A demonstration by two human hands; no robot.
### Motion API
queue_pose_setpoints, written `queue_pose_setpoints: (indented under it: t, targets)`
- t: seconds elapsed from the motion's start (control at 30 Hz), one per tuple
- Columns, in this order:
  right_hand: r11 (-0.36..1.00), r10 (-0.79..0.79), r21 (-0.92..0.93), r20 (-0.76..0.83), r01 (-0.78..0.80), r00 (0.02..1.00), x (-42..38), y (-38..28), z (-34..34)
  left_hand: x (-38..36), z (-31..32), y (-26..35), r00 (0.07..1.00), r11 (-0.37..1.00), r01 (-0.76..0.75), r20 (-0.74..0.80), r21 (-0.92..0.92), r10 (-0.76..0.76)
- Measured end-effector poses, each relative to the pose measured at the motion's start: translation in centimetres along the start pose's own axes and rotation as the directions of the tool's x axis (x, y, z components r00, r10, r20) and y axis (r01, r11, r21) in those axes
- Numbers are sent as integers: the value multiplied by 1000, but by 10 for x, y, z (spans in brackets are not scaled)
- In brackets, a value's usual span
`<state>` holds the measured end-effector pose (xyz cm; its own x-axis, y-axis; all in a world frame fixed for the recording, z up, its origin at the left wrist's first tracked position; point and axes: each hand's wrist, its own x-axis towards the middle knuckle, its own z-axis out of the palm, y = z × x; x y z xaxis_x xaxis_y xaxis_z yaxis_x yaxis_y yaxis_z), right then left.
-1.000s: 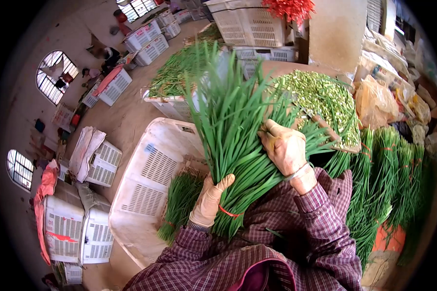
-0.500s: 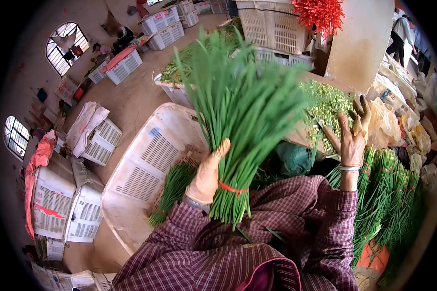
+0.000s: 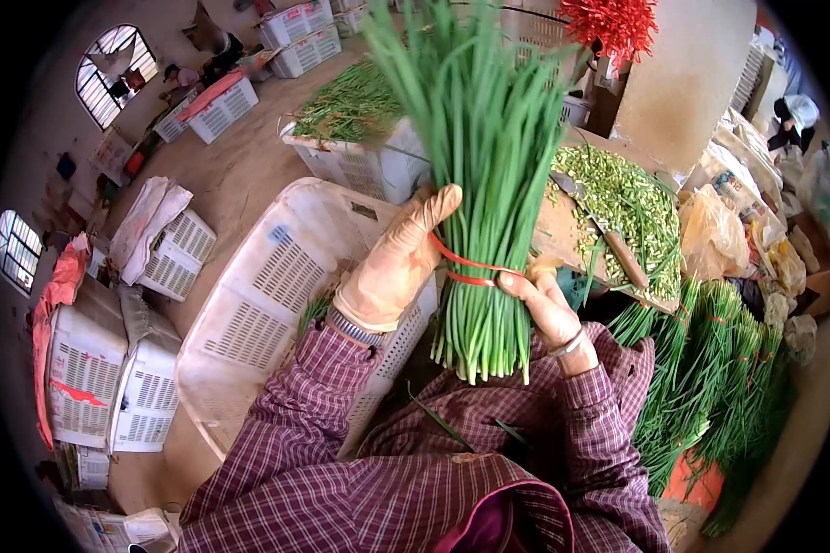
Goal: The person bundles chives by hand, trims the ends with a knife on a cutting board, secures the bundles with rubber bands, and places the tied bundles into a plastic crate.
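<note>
A thick bunch of garlic chives stands upright in front of me, pale cut ends down, green tips fanned out at the top. My left hand, in a pale glove, is closed around its left side, with the thumb across the front. Around the lower stems runs a red rubber band, with one strand slanting above another. At the bunch's right side, my right hand pinches the band by the thumb. Its other fingers are partly hidden behind the stems.
A large white crate stands at left, with more greens inside. On the right, a knife lies on a board among chopped trimmings. Banded chive bunches stand below it. Red bands hang by a pillar.
My right hand has come in from the far right to the bunch and now grips the band. A second strand crosses the stems. The bunch is more upright and slightly higher.
</note>
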<state>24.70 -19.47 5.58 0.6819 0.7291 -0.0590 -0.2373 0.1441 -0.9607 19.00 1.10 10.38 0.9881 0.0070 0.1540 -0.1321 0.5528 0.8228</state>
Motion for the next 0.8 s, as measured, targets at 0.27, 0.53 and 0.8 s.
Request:
queue_pose_setpoints:
  t: [0.27,0.53,0.8]
  targets:
    - [868,24,497,-47,2,999,-25,43,-46,-63,-40,7,998,961,47,28,274,-57]
    - [890,31,453,45,-48,999,-28,54,-45,-97,-43,-51,937,947,257,188,194,-293]
    - [942,3,-333,98,30,995,-22,-22,23,-71,-3,-74,988,1000,-24,-153,-4,23]
